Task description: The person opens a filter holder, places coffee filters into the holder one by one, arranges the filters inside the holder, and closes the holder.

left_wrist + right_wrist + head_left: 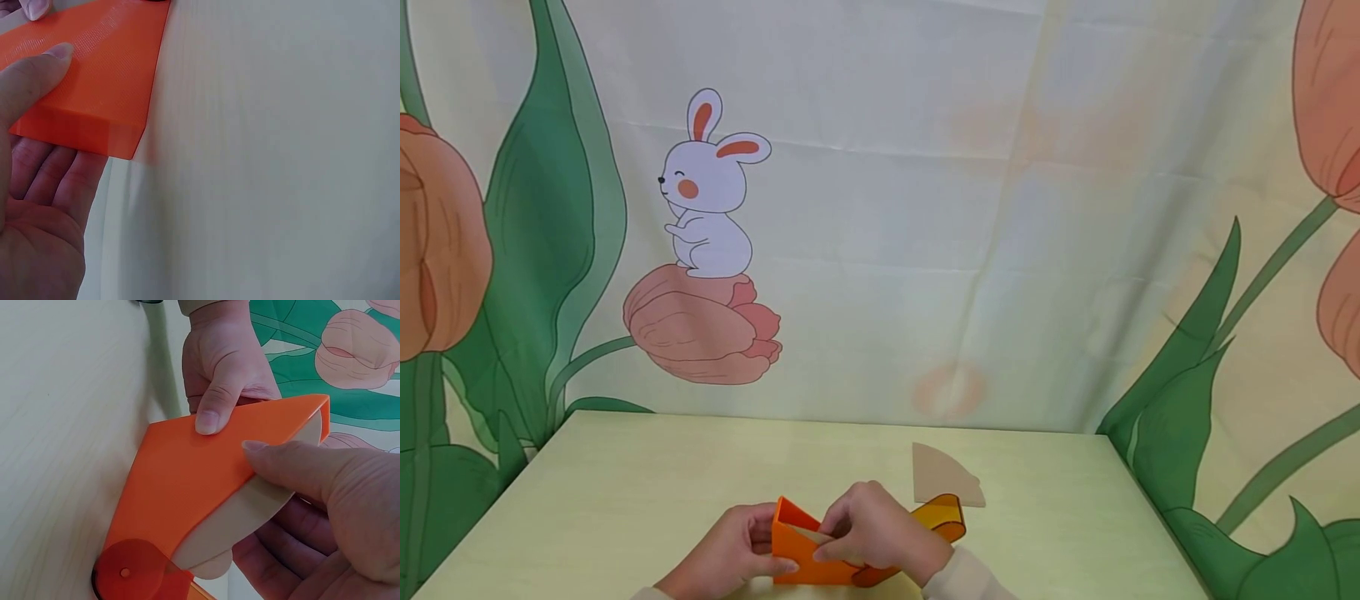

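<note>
An orange wedge-shaped case (805,565) stands at the table's near edge, its opening facing up. My left hand (730,546) grips its left end, thumb on the near wall and fingers behind, as the left wrist view also shows. Inside the case sits a tan fan-shaped piece (234,519), its curved edge and a rounded tab showing at the opening. My right hand (876,529) pinches this piece at the opening; the thumb tip overlaps the case's wall. A see-through amber lid (946,515) hangs swung out to the right from a round pivot on the case.
Another tan fan-shaped piece (946,479) lies flat on the pale table (685,458), behind the amber lid. A cloth backdrop (880,250) printed with tulips and a rabbit hangs along the table's back and sides.
</note>
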Tool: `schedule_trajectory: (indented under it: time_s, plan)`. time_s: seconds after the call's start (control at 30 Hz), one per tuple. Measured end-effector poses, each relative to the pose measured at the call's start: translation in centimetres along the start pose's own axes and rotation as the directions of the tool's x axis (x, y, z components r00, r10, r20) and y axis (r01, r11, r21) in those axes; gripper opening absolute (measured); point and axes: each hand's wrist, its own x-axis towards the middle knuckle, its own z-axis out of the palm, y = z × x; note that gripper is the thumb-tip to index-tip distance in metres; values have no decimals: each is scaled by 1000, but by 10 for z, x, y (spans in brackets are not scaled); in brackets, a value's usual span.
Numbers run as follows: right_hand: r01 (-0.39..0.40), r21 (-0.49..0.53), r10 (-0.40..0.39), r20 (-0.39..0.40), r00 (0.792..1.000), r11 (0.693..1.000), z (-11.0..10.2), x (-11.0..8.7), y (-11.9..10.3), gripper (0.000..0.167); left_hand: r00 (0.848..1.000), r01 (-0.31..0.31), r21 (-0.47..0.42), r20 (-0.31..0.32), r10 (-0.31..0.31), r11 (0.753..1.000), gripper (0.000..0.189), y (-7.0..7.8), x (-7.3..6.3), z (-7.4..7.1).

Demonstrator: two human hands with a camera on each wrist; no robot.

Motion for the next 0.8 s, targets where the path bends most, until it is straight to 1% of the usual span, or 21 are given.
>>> schedule_trajectory:
  time_s: [0.2,0.4,0.6,0.8]
  plan:
    - [-28,19,28,20,999,999,0,-1,-3,7,1000,6,-10,-2,-6,1000,49,0,1,1]
    - [-19,-2,19,24,1000,1000,-1,-1,-4,7,1000,7,-16,0,-7,1000,49,-1,0,1]
    - [-24,10,24,14,1000,1000,-8,-4,-8,10,1000,17,-16,-6,-17,1000,50,-1,1,1]
    - [-27,14,27,-10,1000,1000,-14,-8,-14,10,1000,11,-12,-7,-11,1000,50,-2,2,1]
